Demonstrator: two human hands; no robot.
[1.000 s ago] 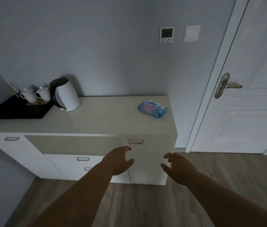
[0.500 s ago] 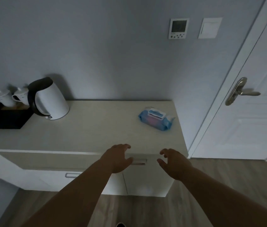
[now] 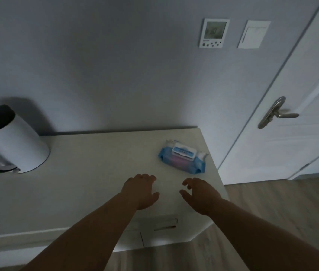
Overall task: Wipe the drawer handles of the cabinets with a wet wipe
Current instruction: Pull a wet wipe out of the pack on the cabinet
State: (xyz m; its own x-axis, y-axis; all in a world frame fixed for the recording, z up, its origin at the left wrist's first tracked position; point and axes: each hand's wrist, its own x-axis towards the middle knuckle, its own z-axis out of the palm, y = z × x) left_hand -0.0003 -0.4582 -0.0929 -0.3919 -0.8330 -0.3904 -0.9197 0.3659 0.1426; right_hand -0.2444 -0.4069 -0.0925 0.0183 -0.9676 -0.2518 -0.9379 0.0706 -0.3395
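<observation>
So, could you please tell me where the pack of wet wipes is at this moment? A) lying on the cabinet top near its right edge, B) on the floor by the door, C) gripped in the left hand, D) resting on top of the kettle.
A: the pack of wet wipes lies flat on the cabinet top near its right edge, just beyond the left hand and right hand, and neither hand touches it.

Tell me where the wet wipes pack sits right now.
Head view: the wet wipes pack lies on the cabinet top near its right edge, just beyond the right hand, far right of the kettle.
</observation>
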